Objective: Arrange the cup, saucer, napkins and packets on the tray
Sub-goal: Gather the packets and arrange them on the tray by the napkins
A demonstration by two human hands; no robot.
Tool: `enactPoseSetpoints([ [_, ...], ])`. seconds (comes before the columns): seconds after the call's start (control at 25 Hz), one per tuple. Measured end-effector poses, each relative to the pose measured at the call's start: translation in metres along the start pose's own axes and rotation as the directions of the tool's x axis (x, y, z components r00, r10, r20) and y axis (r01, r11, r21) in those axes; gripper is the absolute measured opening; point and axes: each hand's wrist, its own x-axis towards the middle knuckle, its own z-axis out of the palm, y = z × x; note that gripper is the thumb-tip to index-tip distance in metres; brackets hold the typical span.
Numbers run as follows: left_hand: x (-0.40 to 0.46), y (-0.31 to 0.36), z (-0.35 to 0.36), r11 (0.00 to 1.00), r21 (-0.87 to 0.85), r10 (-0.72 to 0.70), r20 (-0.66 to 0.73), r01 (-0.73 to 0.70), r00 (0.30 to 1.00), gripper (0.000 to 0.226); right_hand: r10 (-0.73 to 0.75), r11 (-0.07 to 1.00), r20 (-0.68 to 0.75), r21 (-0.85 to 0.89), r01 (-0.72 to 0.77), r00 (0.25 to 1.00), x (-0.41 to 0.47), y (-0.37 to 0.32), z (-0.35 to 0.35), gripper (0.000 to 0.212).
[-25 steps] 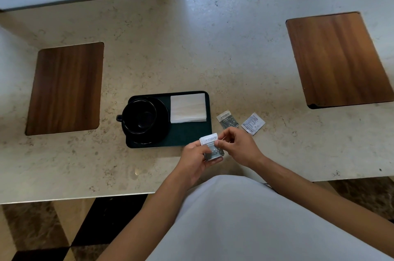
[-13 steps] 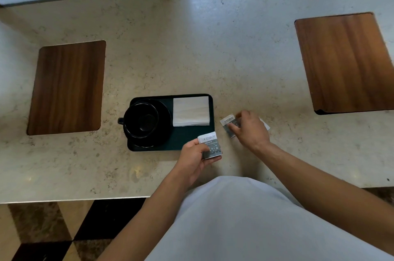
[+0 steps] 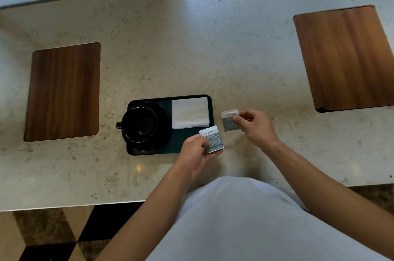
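Nearest us, our left hand (image 3: 197, 154) holds a small stack of packets (image 3: 213, 139) just over the tray's near right corner, thumb on the printed face and fingers curled underneath, so the stack is pinched flat between them. We judge these sachets to be very light, thin and limp, with slick printed paper that could slide out of a stack if the pinch loosens; they are best taken by an edge or corner, or squeezed across both faces as here. A little farther and to the right, our right hand (image 3: 254, 126) pinches one more packet (image 3: 230, 120) by its right edge between thumb and fingertips, just off the tray's right edge; whether it is lifted off the table (image 3: 213, 47) or touches it we cannot tell. On the tray (image 3: 187, 145) itself, the black cup (image 3: 139, 125) sits on its saucer (image 3: 163, 132) at the left end, handle pointing left; both look like hard, heavy, breakable ware, to be gripped by the handle or the saucer rim. The napkins (image 3: 190, 112) lie folded in the far right corner, soft and light, easily ruffled, so better lifted as a stack from the sides. Two wooden mats lie well apart toward the table's left (image 3: 64, 90) and right (image 3: 345, 56) ends.
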Motion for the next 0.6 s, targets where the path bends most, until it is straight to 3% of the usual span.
enactPoseSetpoints([
  [0.12,-0.002,0.003,0.005,0.999,0.032,-0.016,0.016,0.015,1.0,0.035,-0.052,0.987,0.122,0.16,0.032,0.991,-0.013,-0.007,-0.015,0.007],
  [0.24,-0.006,0.003,0.01,0.999,0.051,-0.021,0.066,0.018,0.998,0.035,-0.032,0.997,0.234,0.072,0.016,0.972,-0.024,-0.007,-0.006,0.007],
  [0.6,-0.008,-0.001,0.014,0.99,0.138,-0.024,0.119,0.007,0.993,0.032,-0.017,1.0,0.137,0.022,0.014,0.99,-0.037,0.0,0.015,0.017],
])
